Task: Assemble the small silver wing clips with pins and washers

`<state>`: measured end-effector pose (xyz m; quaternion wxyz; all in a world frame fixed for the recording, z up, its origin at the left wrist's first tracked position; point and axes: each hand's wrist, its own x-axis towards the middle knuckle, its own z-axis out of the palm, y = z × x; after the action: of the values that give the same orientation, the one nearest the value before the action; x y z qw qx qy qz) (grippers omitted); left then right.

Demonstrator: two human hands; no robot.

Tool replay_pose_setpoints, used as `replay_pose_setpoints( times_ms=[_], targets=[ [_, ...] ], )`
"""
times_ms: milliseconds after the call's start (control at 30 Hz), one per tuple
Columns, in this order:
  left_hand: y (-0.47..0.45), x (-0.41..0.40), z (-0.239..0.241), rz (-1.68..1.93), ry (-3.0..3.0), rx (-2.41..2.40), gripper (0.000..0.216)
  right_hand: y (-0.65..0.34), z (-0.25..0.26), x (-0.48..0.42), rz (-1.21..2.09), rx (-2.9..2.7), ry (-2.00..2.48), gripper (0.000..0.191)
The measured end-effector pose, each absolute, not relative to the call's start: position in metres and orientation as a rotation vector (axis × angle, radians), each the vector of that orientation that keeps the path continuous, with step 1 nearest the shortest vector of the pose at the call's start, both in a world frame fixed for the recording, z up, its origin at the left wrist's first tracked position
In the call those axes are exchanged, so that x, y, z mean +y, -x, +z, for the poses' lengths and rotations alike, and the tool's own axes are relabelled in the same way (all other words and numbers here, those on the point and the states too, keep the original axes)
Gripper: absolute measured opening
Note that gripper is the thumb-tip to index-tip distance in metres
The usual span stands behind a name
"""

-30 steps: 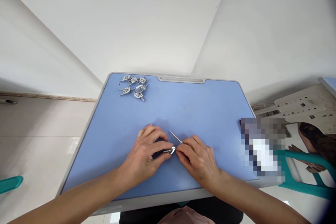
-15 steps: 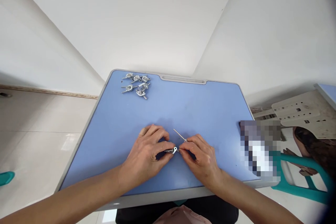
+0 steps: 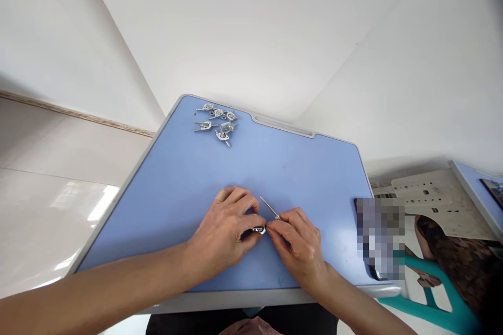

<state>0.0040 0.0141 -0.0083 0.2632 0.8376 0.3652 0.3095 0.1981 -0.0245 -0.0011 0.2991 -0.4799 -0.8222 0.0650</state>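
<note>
One metal fitting (image 3: 259, 230) is pinched in my left hand (image 3: 228, 229) over the surface's (image 3: 314, 178) near half, presumably for steadiness. My right hand (image 3: 299, 239), fingers closed, grips a thin rod (image 3: 269, 207) beside it.

Left fingers (image 3: 251, 220) curled, right fingers (image 3: 283, 229) pinched, close together

Head-worn view, facing forward and down, near, above blue desk (image 3: 306, 178)
</note>
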Motion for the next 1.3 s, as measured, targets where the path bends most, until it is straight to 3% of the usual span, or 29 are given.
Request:
replay_pose_setpoints(
  times_ms=[467, 767, 967, 1167, 1300],
  targets=[
    [-0.004, 0.013, -0.01, 0.844, -2.241, 0.991, 0.02, -0.206, 0.0, -0.024, -0.104, -2.459, 1.113, 0.027],
    [-0.004, 0.014, -0.008, 0.837, -2.234, 0.989, 0.018, -0.232, 0.037, -0.032, 0.365, -2.412, 1.177, 0.041],
    [-0.003, 0.014, -0.009, 0.842, -2.237, 0.987, 0.017, -0.239, 0.078, -0.035, 0.614, -2.616, 1.259, 0.029],
    [-0.003, 0.015, -0.011, 0.86, -2.219, 0.972, 0.016, -0.229, 0.072, -0.029, 0.932, -2.372, 1.275, 0.017],
    [-0.002, 0.015, -0.01, 0.859, -2.213, 0.97, 0.015, -0.222, 0.06, -0.027, 0.82, -2.234, 1.199, 0.017]
  ],
)
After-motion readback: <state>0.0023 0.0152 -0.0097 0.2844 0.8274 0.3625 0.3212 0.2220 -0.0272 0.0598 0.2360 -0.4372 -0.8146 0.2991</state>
